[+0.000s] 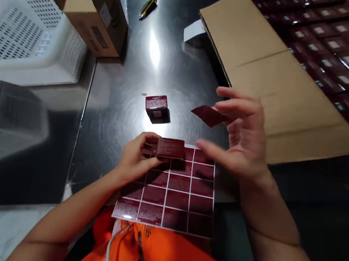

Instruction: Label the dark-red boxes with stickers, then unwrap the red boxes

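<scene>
2 bare hands work over a steel counter (124,100). Far left: white perforated plastic basket (31,36), upside down at the counter edge. Next to it, an open brown cardboard box (93,14). Behind that, a yellow-and-black utility knife (148,7) lies on the steel.

Centre: 1 small dark-red carton (157,108) stands alone on the counter, printed label on its upper face. Nearer the body, left hand (137,157) holds a second small dark-red box (170,148); grip narrow, thumb and fingers closed on its left end. The box sits just above the top edge of a sheet of dark-red labels (171,192), laid out in a grid with white gaps, lying flat at the counter's near edge over an orange garment (161,253).

Right hand (244,138) is raised, fingertips pinching 1 loose dark-red label (209,115); the label hangs in the air, apart from the box. Remaining fingers spread.

Far right: large shipping carton, flap (262,65) folded open, packed with rows of dark-red boxes (342,48).
</scene>
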`<state>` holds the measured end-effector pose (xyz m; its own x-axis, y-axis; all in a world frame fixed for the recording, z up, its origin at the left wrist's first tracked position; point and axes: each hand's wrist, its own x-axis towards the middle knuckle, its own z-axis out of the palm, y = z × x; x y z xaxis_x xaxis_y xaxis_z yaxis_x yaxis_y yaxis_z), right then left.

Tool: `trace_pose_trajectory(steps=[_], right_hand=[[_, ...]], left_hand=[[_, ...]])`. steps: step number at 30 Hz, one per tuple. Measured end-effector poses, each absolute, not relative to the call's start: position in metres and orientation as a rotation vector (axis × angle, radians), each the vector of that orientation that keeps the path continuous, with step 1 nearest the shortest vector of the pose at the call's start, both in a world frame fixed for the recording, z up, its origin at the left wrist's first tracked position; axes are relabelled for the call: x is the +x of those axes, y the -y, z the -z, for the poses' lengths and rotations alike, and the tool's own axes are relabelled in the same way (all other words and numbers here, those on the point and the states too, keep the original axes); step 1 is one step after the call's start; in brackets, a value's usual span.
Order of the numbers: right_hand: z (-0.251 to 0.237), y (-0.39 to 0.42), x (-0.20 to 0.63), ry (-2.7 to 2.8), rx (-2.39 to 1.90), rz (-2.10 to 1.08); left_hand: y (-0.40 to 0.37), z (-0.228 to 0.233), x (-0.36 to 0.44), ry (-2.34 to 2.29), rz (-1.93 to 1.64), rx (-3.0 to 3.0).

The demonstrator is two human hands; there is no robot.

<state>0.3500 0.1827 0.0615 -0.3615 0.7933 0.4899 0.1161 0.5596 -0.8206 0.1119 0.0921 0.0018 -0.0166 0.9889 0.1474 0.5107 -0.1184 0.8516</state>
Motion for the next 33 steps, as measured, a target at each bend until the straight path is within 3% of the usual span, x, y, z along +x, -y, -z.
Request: trace_pose_trajectory(steps=[6,10,16,25,31,33], right_hand=[[-0.052,-0.191,0.35,1.513,-0.811,-1.344],[-0.052,-0.183,0.343,1.476,-0.752,-1.622],[-0.056,-0.163,0.332,1.587,-0.677,-1.715],[-0.051,-0.158,0.322,1.692,-0.638,-1.629],[-0.04,-0.203,0.319,1.931,-0.95,-0.846],[-0.024,-0.229,0.307,2.061,-0.995,-0.774]], left_hand=[[-0.101,-0.009,0.104,-1.687,-0.84,1.914],[-0.096,-0.026,0.096,-1.522,-1.09,1.943],[-0.084,-0.045,0.108,-1.43,-1.055,1.935],[-0.083,-0.041,0.112,-1.486,-1.206,1.938],[-0.076,-0.045,0.112,-1.389,-1.411,1.962],[-0.074,-0.046,0.111,-1.347,-1.455,1.984]])
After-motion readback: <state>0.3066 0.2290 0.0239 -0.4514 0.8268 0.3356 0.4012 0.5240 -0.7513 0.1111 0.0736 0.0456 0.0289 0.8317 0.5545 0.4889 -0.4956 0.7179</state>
